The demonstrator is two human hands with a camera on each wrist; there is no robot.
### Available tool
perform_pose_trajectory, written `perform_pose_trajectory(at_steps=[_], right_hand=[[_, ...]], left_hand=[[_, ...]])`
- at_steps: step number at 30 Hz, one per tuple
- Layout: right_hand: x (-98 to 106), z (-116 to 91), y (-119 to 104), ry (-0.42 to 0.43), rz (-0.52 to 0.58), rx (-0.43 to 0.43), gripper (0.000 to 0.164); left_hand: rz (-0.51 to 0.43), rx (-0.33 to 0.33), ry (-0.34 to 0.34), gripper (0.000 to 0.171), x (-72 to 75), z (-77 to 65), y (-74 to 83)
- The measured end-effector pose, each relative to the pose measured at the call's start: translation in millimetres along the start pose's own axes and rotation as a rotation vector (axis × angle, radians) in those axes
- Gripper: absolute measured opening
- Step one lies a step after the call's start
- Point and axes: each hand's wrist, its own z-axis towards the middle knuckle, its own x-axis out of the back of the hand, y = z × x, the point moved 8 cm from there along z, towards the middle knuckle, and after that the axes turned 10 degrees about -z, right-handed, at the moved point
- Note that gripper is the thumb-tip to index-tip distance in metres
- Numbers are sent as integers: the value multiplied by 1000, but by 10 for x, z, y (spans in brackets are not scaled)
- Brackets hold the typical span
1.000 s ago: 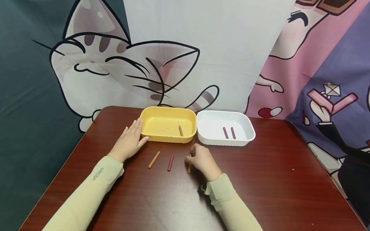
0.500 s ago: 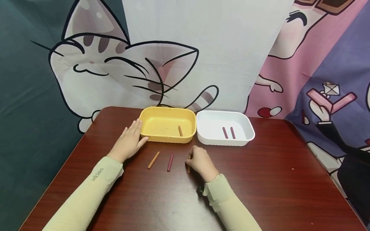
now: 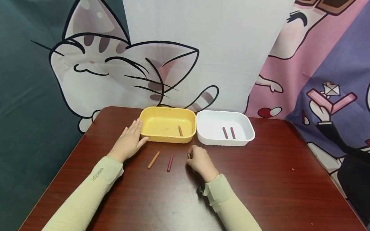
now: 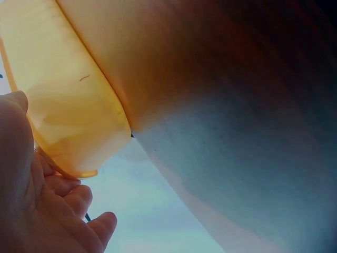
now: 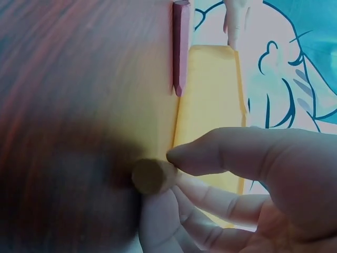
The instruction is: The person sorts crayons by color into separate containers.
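My left hand (image 3: pixel 126 141) lies against the left end of the yellow tray (image 3: pixel 167 139), fingers straight in the head view. In the left wrist view, its fingertips touch the tray's rim. My right hand (image 3: pixel 200 162) pinches a brown crayon (image 5: pixel 150 176) between thumb and fingers, just in front of the trays. Mostly the crayon's blunt end shows; the hand hides much of it. To the left on the table lie a maroon crayon (image 3: pixel 170 163) and an orange-brown crayon (image 3: pixel 153 160). One brown crayon (image 3: pixel 180 131) lies inside the yellow tray.
A white tray (image 3: pixel 225 141) stands against the yellow tray's right end, with two maroon crayons (image 3: pixel 233 132) inside. Both sit at the back of the dark red-brown table (image 3: pixel 277 179). Behind hangs a cartoon cat cloth (image 3: pixel 231 57).
The right hand's brown crayon, earlier pointing toward the table's front, is now mostly hidden within the fingers, its end by the thumb. The left hand and trays stay put.
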Motion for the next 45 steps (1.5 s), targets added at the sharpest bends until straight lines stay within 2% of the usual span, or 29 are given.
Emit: perform_pose_trajectory(at_steps=[8,14,18,25,30,37,45], right_hand=[[-12,30,42,-19,115,-42,7],[-35,72,110,-15,265,-64,5],[-71,109,157,-31,392,-79,8],[-148,141,194,-86,696,-107,14],[-171,158,189,-110,866,-124,21],[-146,160,143,-116,1000,-70,32],[-11,155,101,-67,1079,-6,32]], left_hand=[[2,8,-5,79,-12,-2,-16],[-1,12,-12,79,-18,-4,-20],[0,13,-12,79,-15,-6,-14],[1,18,-13,79,-5,-6,-20],[1,10,-8,79,2,-5,-13],[0,11,-8,79,-2,-8,-14],[-3,5,-7,79,-6,4,13]])
